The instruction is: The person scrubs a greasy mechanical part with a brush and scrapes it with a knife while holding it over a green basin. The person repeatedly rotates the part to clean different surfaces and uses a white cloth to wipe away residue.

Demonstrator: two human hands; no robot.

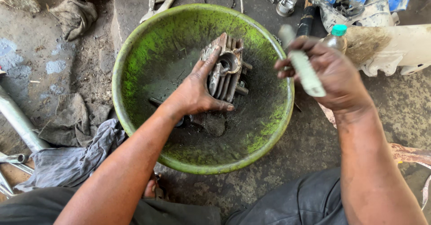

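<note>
While the left hand point(197, 90) steadies a finned engine part point(226, 70) over the green basin point(134, 54), we are in the middle of a scrub, by my reading: grimy metal held up, brush poised beside it. The fingers wrap the near side of the part, the thumb lies along its lower edge, and the grip looks firm, closed around the fins. The part sits tilted, its round port facing up and toward the right hand.

Over at the basin's rim, the right hand point(332, 74) is curled shut around a pale brush point(303, 63), whose handle runs through the fist and out both ends. It is blurred, so I cannot tell which end carries the bristles. Brush and part are near but apart, with no contact just now.

Below the left hand, the basin floor is black with dirty liquid and a few small pieces lie there, too dark to name. Beyond the right hand stands a bottle with a green cap point(337, 35), and pliers point(159, 3) lie beyond the left. Rags point(72, 131) sit outside the left forearm.

As a judgement, the next stroke calls for bringing the brush across to the fins while the left hand holds the part from twisting.
</note>
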